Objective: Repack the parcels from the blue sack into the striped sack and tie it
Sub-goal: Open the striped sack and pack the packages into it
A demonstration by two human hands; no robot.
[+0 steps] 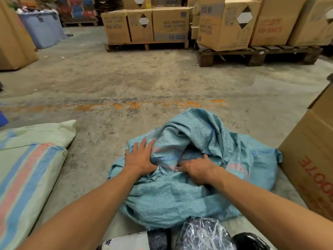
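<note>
**Inspector:** Report the position of the blue sack (180, 192).

**Operator:** The blue sack lies crumpled on the concrete floor (126, 83), low and centre in the head view, its woven fabric bunched into a raised fold at the far side. A cardboard box (310, 168) stands just beside it on the right.

**Inspector:** Left hand pose?

**Operator:** The left forearm extends forward from the lower left. The left hand (139, 156) lies palm down on the sack's left part, fingers straight and slightly spread, pressing the fabric flat. It grips nothing.

**Inspector:** Right hand?

**Operator:** The right forearm enters from the lower right. The right hand (197, 169) has its fingers curled into a bunched fold of the blue sack near the opening, holding the fabric. The fingertips are buried in the fold and cannot be seen.

**Inspector:** Other task items?

**Operator:** The striped sack (27, 168), pale green with blue and pink bands, lies filled on the floor at the left, apart from the blue sack. Plastic-wrapped parcels (203, 233) sit at the bottom edge, touching the blue sack's near hem. Cartons on wooden pallets (147, 45) stand at the far side.
</note>
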